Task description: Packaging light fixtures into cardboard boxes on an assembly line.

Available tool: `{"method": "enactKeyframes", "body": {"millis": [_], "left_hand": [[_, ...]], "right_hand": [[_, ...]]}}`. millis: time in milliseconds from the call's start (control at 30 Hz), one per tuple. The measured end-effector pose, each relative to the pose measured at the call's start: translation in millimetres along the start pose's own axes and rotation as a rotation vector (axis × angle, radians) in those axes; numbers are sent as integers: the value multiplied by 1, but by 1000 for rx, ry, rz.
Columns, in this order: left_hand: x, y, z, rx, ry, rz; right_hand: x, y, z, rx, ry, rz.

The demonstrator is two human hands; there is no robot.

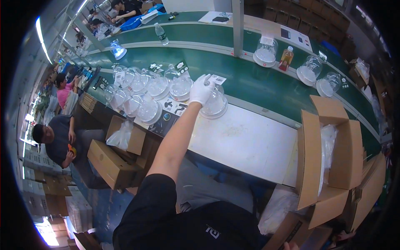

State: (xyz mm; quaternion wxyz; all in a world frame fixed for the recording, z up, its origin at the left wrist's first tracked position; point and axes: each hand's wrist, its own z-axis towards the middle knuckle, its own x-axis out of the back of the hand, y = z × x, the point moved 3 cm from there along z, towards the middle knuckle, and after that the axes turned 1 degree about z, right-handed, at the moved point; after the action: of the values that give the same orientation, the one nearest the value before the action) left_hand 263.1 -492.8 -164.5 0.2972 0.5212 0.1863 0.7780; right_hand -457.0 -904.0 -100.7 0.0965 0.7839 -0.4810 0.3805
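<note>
My left hand (201,89), in a white glove, reaches forward with the arm stretched out and grips the top of a clear plastic dome (216,105) on a round base. The dome stands at the far edge of the white worktop (246,141), next to the green conveyor belt (258,83). Just left of it sits a cluster of several similar clear domes (154,89) with dark printed cards (175,109) among them. My right hand does not show.
An open cardboard box (333,154) with plastic bags stands at the right. More domes (310,71), an orange-liquid bottle (286,58) and a water bottle (161,34) are on the belt. A metal post (237,25) rises behind. Cartons (110,162) and seated people (56,139) are at the left.
</note>
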Motion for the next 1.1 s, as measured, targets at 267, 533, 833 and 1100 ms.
{"method": "enactKeyframes", "body": {"millis": [267, 533, 833, 1100], "left_hand": [[20, -3, -34, 9, 111, -133], [44, 86, -80, -602, -283, -236], [11, 104, -57, -504, -826, -429], [-15, 182, -44, -810, -1018, -235]], "right_hand": [[-70, -117, 90, 413, -180, 193], [-101, -214, 146, 623, -129, 600], [-69, -483, 321, 848, 240, 1077], [-72, -506, 360, 944, -158, 1250]]}}
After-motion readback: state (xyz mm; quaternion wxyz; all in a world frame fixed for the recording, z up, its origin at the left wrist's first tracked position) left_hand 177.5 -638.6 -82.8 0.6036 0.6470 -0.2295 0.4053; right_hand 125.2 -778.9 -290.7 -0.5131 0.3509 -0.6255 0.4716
